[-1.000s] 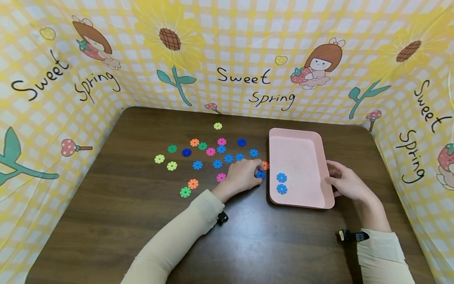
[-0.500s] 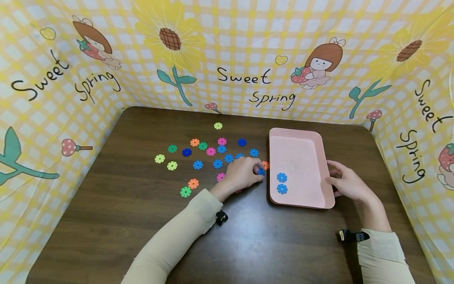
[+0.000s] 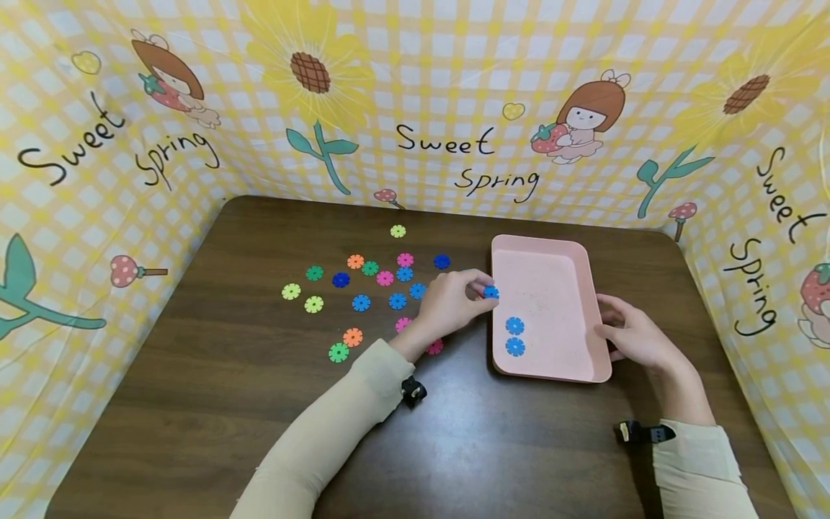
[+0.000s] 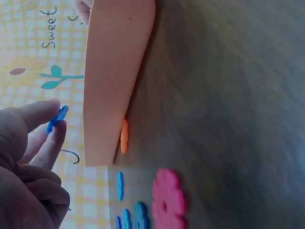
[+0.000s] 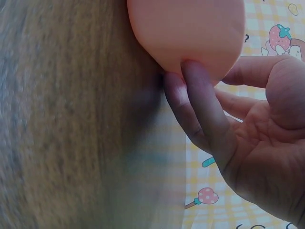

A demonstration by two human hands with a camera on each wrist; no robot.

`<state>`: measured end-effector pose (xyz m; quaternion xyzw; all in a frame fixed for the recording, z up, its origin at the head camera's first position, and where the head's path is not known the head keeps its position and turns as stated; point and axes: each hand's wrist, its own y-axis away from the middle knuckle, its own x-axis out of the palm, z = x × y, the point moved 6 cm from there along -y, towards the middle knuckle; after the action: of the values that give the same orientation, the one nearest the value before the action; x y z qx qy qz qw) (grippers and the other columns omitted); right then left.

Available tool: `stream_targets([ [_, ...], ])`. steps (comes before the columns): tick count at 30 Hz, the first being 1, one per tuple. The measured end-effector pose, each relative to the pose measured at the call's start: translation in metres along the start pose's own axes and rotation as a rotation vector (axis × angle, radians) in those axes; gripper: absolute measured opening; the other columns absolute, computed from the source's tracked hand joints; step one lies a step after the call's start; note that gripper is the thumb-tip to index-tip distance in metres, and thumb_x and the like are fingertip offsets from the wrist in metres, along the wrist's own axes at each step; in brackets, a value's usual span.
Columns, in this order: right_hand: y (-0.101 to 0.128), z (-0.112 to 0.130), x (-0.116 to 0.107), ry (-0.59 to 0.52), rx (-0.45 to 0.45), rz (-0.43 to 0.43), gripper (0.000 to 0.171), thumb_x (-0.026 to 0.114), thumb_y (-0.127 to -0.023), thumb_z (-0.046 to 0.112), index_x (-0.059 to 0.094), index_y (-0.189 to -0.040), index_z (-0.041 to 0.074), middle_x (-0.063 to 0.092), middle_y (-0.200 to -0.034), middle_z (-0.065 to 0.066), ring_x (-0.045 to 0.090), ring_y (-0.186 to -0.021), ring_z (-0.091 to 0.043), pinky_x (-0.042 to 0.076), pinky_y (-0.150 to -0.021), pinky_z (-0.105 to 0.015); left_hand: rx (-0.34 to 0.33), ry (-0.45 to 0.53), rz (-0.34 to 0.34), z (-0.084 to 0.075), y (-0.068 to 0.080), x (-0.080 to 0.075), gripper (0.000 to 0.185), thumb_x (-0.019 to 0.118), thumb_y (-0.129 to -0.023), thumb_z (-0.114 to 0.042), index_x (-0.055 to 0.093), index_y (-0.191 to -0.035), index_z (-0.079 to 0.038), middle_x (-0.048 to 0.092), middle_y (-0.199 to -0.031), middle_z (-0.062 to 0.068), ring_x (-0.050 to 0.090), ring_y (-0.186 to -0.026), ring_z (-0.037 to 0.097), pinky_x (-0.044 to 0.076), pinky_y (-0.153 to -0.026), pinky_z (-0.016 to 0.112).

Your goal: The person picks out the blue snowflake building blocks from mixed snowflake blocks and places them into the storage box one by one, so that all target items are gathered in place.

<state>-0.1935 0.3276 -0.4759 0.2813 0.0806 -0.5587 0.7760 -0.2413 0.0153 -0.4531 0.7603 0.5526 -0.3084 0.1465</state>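
Note:
My left hand (image 3: 452, 299) pinches a blue snowflake disc (image 3: 491, 292) between thumb and fingertips, at the left rim of the pink tray (image 3: 551, 267). In the left wrist view this blue disc (image 4: 57, 119) is raised off the table, tilted, beside the tray's wall (image 4: 116, 71). Inside the tray lie two more blue discs (image 3: 515, 336), one in front of the other. My right hand (image 3: 638, 335) holds the tray's right side, thumb at the rim. From the right wrist view, its fingers (image 5: 205, 95) press against the tray's outer wall.
Several notched discs in blue, pink, green, yellow and orange lie spread left of the tray, such as a yellow disc (image 3: 398, 231) and a green disc (image 3: 338, 352). An orange disc (image 4: 125, 136) lies against the tray's base. A patterned cloth (image 3: 441, 72) surrounds the table.
My left hand has lifted the blue disc from the table beside the tray and moved it up and right to the tray's left rim. The right hand and tray have stayed put.

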Motion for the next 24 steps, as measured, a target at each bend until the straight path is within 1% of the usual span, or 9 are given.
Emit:
stream_targets([
  [2,0.0,0.0,0.0,-0.001,0.0,-0.001,0.069,0.053,-0.106,0.007,0.016,-0.163,-0.003,0.043,-0.142,-0.041,0.066,-0.108,-0.04,0.062,-0.069,-0.045,-0.001,0.03,0.006,-0.004,-0.003,0.002,0.031,0.082,-0.092,-0.034,0.076,-0.118,-0.019,0.074,-0.097,-0.01,0.062,-0.069,0.004,0.047,-0.056,0.03],
  [6,0.001,0.001,0.0,0.0,0.0,-0.003,0.068,0.053,-0.107,0.007,0.016,-0.163,-0.003,0.043,-0.142,-0.041,0.065,-0.109,-0.041,0.062,-0.07,-0.045,-0.016,0.053,0.027,-0.009,-0.009,0.011,0.032,0.082,-0.092,-0.035,0.076,-0.12,-0.02,0.074,-0.098,-0.01,0.06,-0.068,0.007,0.043,-0.055,0.028],
  [8,0.001,0.001,0.0,0.001,0.002,-0.004,0.068,0.053,-0.107,0.007,0.016,-0.163,-0.003,0.043,-0.142,-0.041,0.065,-0.109,-0.041,0.062,-0.07,-0.045,-0.015,0.053,0.036,-0.01,-0.012,0.016,0.032,0.082,-0.092,-0.035,0.077,-0.12,-0.019,0.074,-0.097,-0.01,0.06,-0.066,0.009,0.041,-0.055,0.028],
  [10,0.001,0.001,0.0,0.002,0.004,-0.003,0.069,0.053,-0.107,0.007,0.016,-0.163,-0.003,0.042,-0.142,-0.041,0.065,-0.109,-0.041,0.062,-0.07,-0.045,-0.018,0.039,0.043,-0.01,-0.015,0.02,0.032,0.082,-0.091,-0.035,0.078,-0.119,-0.021,0.074,-0.096,-0.011,0.059,-0.067,0.009,0.041,-0.056,0.028],
  [13,0.001,0.001,0.001,0.0,0.006,-0.004,0.069,0.053,-0.107,0.008,0.016,-0.163,-0.003,0.042,-0.142,-0.041,0.065,-0.108,-0.04,0.062,-0.07,-0.045,-0.024,0.006,0.056,-0.01,-0.019,0.028,0.03,0.083,-0.091,-0.036,0.078,-0.118,-0.023,0.073,-0.094,-0.013,0.06,-0.069,0.006,0.044,-0.058,0.028],
  [18,0.001,0.002,0.001,-0.005,0.006,-0.005,0.069,0.053,-0.106,0.007,0.016,-0.163,-0.003,0.042,-0.142,-0.041,0.065,-0.108,-0.04,0.062,-0.07,-0.045,-0.059,-0.049,0.094,-0.009,-0.024,0.039,0.029,0.084,-0.089,-0.039,0.079,-0.115,-0.028,0.071,-0.091,-0.019,0.062,-0.076,-0.002,0.049,-0.063,0.028],
  [20,0.002,0.002,0.001,-0.006,0.005,-0.006,0.069,0.053,-0.106,0.007,0.016,-0.163,-0.003,0.042,-0.142,-0.041,0.065,-0.108,-0.04,0.062,-0.07,-0.045,-0.066,-0.088,0.113,-0.009,-0.026,0.043,0.029,0.083,-0.089,-0.04,0.079,-0.115,-0.03,0.07,-0.091,-0.021,0.062,-0.079,-0.005,0.048,-0.065,0.028],
  [24,0.002,0.002,0.001,-0.005,0.002,-0.008,0.068,0.053,-0.106,0.007,0.016,-0.163,-0.003,0.042,-0.142,-0.042,0.065,-0.107,-0.04,0.062,-0.069,-0.045,-0.046,-0.191,0.141,-0.011,-0.029,0.051,0.028,0.081,-0.091,-0.039,0.079,-0.117,-0.03,0.072,-0.094,-0.019,0.063,-0.083,-0.003,0.047,-0.067,0.027],
])
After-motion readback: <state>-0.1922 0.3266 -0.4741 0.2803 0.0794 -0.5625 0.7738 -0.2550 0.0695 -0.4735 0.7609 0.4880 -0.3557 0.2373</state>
